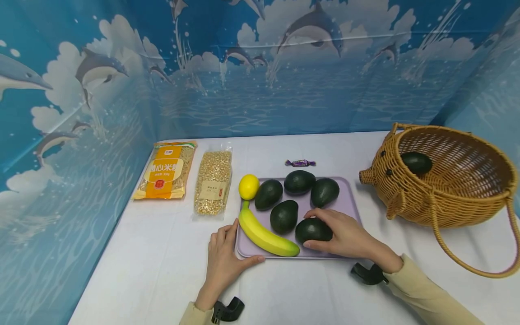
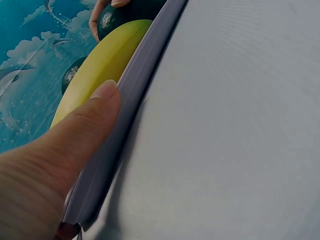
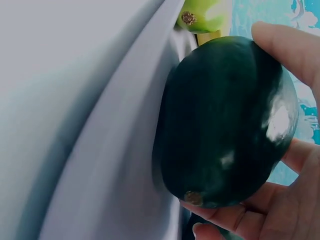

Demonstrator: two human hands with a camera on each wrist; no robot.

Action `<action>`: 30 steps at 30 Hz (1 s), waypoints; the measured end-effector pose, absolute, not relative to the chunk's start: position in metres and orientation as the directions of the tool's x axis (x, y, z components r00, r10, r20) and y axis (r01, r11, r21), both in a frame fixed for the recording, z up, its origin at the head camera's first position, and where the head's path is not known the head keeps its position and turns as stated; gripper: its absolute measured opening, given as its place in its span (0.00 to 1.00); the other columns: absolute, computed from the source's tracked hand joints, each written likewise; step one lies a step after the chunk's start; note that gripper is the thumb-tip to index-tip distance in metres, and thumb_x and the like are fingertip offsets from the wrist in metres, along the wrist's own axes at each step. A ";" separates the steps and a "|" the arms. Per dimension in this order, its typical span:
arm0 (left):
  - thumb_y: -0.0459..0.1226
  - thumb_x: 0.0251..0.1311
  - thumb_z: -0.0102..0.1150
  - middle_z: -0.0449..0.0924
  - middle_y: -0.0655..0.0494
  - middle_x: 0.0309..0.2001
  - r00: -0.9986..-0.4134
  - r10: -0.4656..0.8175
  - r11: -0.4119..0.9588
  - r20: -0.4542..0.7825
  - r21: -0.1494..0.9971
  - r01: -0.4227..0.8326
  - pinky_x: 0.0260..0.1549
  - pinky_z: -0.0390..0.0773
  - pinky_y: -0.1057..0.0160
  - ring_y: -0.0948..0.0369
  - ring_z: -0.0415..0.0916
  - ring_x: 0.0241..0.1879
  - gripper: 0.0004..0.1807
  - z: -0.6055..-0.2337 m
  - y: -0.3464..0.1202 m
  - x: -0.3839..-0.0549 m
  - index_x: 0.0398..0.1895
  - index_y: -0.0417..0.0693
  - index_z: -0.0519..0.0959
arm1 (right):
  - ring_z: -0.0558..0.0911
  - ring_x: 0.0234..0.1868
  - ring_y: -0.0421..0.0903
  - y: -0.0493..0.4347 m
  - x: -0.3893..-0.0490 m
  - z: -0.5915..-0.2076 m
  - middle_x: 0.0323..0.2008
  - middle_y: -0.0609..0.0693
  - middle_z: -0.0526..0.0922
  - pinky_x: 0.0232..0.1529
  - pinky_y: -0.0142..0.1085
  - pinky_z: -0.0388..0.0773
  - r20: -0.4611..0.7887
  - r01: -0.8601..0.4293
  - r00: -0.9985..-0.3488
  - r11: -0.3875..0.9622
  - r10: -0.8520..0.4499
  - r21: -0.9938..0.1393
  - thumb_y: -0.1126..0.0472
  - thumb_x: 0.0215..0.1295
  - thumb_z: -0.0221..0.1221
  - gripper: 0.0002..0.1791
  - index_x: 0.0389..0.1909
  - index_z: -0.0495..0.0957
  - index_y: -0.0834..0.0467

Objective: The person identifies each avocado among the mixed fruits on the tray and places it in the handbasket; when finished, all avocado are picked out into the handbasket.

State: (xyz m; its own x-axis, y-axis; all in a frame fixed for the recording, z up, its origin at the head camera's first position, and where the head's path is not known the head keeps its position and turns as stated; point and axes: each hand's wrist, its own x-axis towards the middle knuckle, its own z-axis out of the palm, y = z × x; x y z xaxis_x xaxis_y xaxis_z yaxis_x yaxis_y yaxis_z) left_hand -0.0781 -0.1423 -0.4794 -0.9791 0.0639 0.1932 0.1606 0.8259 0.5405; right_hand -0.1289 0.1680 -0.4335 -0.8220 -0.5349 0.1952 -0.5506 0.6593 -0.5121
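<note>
In the head view my right hand (image 1: 345,234) grips a dark green avocado (image 1: 313,230) at the front right of a lilac tray (image 1: 245,247). The right wrist view shows thumb and fingers on opposite sides of this avocado (image 3: 220,125). My left hand (image 1: 225,257) rests at the tray's front left corner, fingers along the left side. Its thumb (image 2: 95,115) lies on the front rim, beside a yellow banana (image 1: 266,237). Several other avocados (image 1: 284,216) and a lemon (image 1: 248,187) sit farther back on the tray.
A wicker pig-shaped basket (image 1: 467,207) stands at the right with one avocado (image 1: 416,163) inside, its rope handle hanging down in front. Behind the tray lies a purple wrapped candy (image 1: 300,163). Two food packs, an orange-labelled one (image 1: 165,171) and a clear one (image 1: 213,180), lie at the left.
</note>
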 end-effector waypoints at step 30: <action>0.69 0.31 0.68 0.64 0.50 0.54 -0.981 0.062 0.821 0.185 0.549 0.155 0.43 0.59 0.56 0.54 0.57 0.43 0.62 -0.478 -0.142 -0.078 0.70 0.45 0.61 | 0.75 0.32 0.40 0.187 -0.126 -0.379 0.41 0.46 0.80 0.29 0.42 0.72 0.472 -0.526 -0.829 0.704 -0.300 -0.476 0.48 0.41 0.74 0.35 0.54 0.74 0.49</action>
